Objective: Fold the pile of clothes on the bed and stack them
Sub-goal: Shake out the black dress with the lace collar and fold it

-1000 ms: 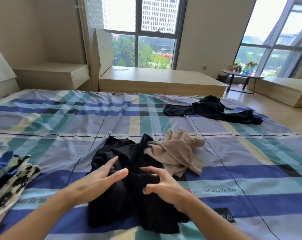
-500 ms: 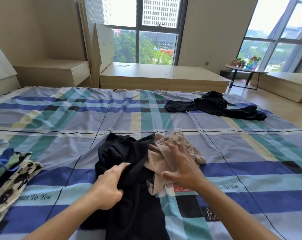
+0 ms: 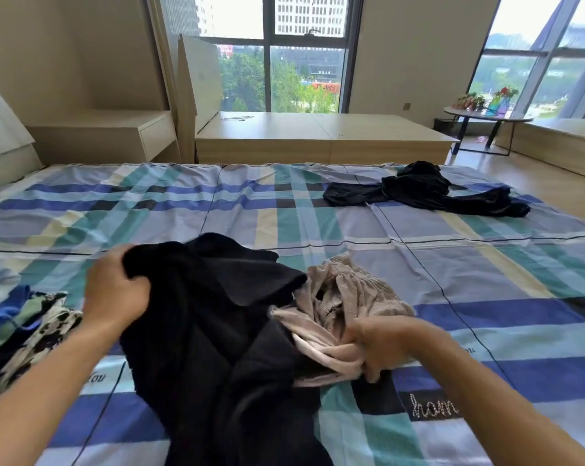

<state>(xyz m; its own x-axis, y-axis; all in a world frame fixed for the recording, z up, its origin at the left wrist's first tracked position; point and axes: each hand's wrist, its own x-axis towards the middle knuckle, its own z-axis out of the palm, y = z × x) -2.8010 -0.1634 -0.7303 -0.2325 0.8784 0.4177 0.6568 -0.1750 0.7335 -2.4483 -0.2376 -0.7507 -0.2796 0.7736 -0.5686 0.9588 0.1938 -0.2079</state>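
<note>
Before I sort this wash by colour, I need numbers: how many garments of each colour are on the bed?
Black: 2 (near black garment in the left hand, far black garment)
Beige: 1 (beige garment in the right hand)
Patterned: at least 1 (patterned heap at the left edge, pieces not separable)
Total: at least 4

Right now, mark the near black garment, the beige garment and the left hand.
near black garment (image 3: 210,331): head view, its crumpled middle.
beige garment (image 3: 361,290): head view, its gathered upper part.
left hand (image 3: 116,292): head view, back of the hand.
</note>
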